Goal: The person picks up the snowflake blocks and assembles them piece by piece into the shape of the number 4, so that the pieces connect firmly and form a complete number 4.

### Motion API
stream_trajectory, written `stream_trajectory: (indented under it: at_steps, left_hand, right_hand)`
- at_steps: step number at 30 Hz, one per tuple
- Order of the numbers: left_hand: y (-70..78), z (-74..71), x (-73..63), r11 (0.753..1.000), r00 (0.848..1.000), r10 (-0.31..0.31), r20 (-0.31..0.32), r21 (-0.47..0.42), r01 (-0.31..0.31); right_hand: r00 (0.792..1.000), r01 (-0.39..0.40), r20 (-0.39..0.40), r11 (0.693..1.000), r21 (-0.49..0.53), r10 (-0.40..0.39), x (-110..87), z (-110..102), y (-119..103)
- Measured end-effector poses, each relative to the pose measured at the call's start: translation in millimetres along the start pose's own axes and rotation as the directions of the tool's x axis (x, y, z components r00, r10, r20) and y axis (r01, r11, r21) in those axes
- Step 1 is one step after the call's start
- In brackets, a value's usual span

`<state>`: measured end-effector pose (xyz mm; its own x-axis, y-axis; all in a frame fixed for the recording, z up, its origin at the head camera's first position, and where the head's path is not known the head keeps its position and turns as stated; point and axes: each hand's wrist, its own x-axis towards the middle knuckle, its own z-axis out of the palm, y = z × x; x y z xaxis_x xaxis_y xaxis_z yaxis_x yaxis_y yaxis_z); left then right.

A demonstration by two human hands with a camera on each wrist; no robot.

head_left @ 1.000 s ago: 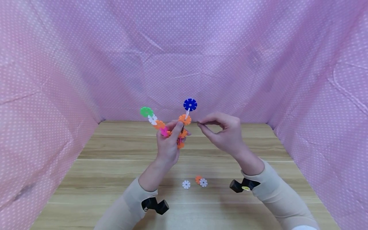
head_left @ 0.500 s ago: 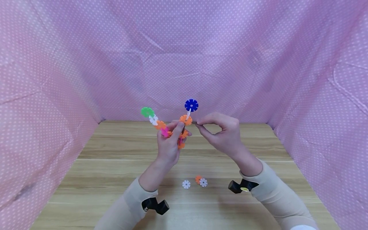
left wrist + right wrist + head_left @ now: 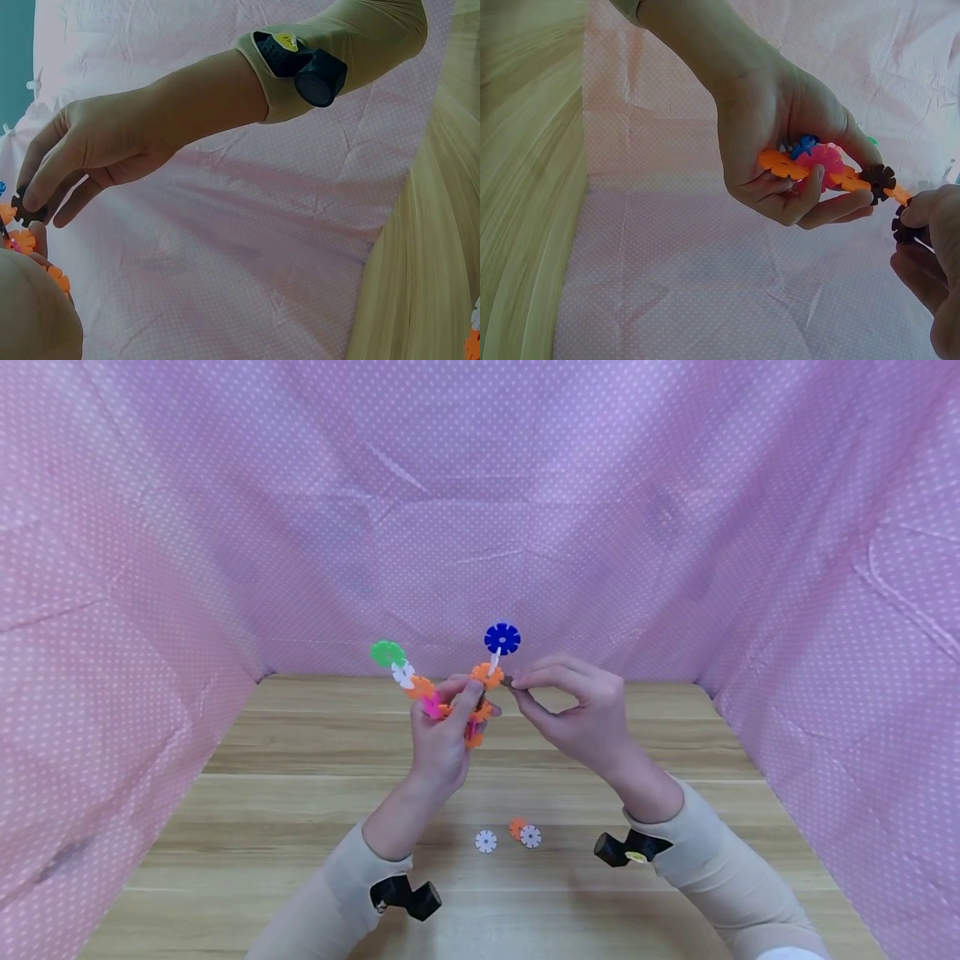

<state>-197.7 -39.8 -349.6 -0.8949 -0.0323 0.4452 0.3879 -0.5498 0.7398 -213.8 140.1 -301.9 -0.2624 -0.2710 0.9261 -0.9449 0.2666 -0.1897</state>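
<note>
My left hand (image 3: 442, 735) grips a branching cluster of snowflake discs (image 3: 450, 693) held above the wooden table. One arm of it ends in a green disc (image 3: 387, 652), another in a blue disc (image 3: 502, 639) on a white stem. In the right wrist view the fingers (image 3: 780, 180) wrap orange and pink discs, and a dark disc (image 3: 877, 182) juts out. My right hand (image 3: 577, 710) pinches a small dark disc (image 3: 28, 211) between thumb and fingertip, right beside the cluster's orange disc (image 3: 486, 675).
On the table (image 3: 300, 793) below my hands lie a white disc (image 3: 486, 841) and a joined orange-and-white pair (image 3: 524, 832). Pink dotted cloth (image 3: 480, 485) walls the table on three sides. Black wrist cameras (image 3: 405, 895) sit on both sleeves.
My right hand has moved a little left, bringing its dark disc closer to the cluster. The cluster has shifted slightly right and down.
</note>
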Motion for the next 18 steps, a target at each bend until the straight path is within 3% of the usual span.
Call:
stream_trajectory:
  at_steps: [10, 18]
  left_hand:
    - [-0.6, 0.5, 0.0, 1.0, 1.0, 0.016, 0.013, 0.024, -0.016]
    - [5.7, -1.9, 3.4, 0.991, 0.997, 0.03, 0.065, 0.131, -0.039]
  right_hand:
    - [0.994, 0.104, -0.007, 0.993, -0.047, -0.105, -1.1, -0.6, -0.8]
    - [0.985, 0.169, -0.004, 0.983, -0.077, -0.17, 0.9, -3.3, -1.3]
